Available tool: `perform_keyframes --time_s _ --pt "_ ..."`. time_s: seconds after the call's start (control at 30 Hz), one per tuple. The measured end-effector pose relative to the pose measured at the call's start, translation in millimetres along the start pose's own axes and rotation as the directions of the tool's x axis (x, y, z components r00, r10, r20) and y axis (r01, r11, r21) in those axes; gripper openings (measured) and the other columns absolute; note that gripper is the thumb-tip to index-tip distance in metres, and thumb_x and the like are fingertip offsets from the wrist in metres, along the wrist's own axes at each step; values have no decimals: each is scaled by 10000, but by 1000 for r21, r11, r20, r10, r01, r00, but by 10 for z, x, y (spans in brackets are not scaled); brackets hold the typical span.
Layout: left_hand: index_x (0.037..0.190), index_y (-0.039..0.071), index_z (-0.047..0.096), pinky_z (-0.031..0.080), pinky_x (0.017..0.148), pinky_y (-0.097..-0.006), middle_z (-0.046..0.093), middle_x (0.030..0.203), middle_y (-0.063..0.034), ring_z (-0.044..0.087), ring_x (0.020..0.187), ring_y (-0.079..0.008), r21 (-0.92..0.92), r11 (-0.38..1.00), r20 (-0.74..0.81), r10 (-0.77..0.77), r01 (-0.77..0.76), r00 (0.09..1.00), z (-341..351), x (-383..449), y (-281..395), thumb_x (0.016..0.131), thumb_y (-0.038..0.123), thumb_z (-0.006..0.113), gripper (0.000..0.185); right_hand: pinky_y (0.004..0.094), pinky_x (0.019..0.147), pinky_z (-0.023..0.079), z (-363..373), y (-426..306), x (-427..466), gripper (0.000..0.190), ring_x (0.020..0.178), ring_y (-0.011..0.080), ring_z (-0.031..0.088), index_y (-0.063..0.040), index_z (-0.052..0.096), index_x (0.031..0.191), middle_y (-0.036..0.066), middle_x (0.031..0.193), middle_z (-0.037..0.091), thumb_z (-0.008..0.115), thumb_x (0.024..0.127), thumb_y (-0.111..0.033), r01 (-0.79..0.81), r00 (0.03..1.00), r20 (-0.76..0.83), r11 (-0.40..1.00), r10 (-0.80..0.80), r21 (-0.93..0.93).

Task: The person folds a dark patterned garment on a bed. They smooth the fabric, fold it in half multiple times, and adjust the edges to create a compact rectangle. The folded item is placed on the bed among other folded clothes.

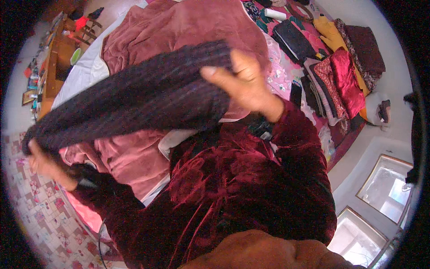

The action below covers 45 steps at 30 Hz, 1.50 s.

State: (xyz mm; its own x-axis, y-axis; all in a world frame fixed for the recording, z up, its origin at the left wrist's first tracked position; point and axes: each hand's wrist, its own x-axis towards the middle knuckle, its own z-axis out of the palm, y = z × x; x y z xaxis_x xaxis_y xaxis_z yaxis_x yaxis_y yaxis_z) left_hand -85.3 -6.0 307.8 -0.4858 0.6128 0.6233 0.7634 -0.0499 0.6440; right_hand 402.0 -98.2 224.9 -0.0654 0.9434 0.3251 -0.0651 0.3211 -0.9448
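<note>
A long dark ribbed cloth (141, 90), perhaps a knitted garment, is stretched slantwise between my two hands. My left hand (43, 164) grips its lower left end, thumb on top. At the upper right end is my right hand (250, 80), blurred, with its thumb lying over the cloth and the other fingers partly hidden at the edge. The cloth is held above a dusty-pink plush blanket (188, 23), which spreads over the bed beneath. Both of my sleeves are dark red velvet.
Right of the blanket lie a stack of folded clothes (331, 87), a black zipped case (293, 41), a white roll (275, 14) and a dark folded textile (364, 50). A wooden cabinet (53, 67) stands far left, above a patterned floor (43, 215). Windows (384, 188) are at lower right.
</note>
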Motion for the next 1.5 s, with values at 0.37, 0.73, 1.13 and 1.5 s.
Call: perform_keyframes --time_s 0.37,0.73,1.13,1.5 --pt "1155 -21 602 426 954 -372 641 1101 -190 589 1079 -321 -232 929 742 360 -287 566 2353 -463 100 986 268 459 363 291 758 519 -681 701 -101 248 849 102 618 -37 647 1111 6 951 679 632 918 -193 -268 910 -323 963 259 17" --pt "1225 101 576 425 974 -453 565 1264 -155 525 1184 -341 -502 733 755 631 -460 182 3780 -2948 369 890 234 602 362 247 805 446 -2152 2278 -598 375 863 110 577 -25 634 1122 23 992 644 576 951 -354 -722 538 -552 687 637 88" --pt "1237 75 592 332 1062 -476 512 1354 -165 432 1296 -361 -425 787 823 542 -447 172 3697 -3139 252 909 330 578 416 315 1043 358 -1653 1827 -790 409 1215 210 494 -8 495 1308 103 1326 512 480 902 45 -338 923 -151 933 355 127" --pt "1202 58 605 363 1043 -460 563 1280 -195 473 1252 -384 -520 800 767 591 -299 249 3464 -3185 370 890 314 612 403 290 769 499 -1909 1969 -669 310 847 168 624 23 617 1097 69 959 670 634 854 -170 -453 737 -429 852 523 262"
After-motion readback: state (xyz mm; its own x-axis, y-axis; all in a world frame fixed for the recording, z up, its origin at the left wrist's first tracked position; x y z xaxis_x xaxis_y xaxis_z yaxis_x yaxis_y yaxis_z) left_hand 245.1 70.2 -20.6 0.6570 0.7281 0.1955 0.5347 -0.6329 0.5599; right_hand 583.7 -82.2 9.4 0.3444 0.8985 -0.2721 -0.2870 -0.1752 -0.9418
